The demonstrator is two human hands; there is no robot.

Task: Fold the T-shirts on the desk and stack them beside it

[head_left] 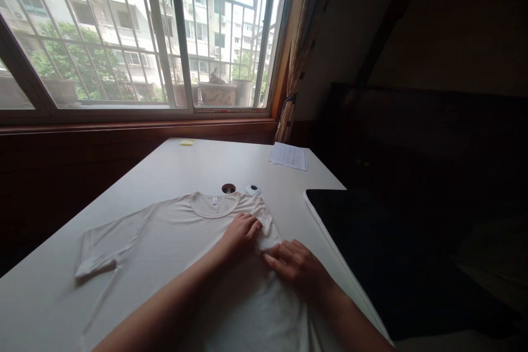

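A white T-shirt (165, 231) lies flat on a white table (206, 162), neck toward the window, with its left sleeve spread out. The right shoulder and sleeve are folded inward. My left hand (241, 232) rests on that folded part, fingers curled together and pressing the cloth. My right hand (295, 265) lies just right of it, fingers stretched flat on the fabric and pointing left.
A sheet of paper (289, 155) and a yellow sticky note (187, 142) lie at the table's far edge. A round cable hole (228, 188) and its white cap (252, 190) sit beyond the collar. A dark surface (391, 253) adjoins the table on the right. A barred window (136, 33) stands behind.
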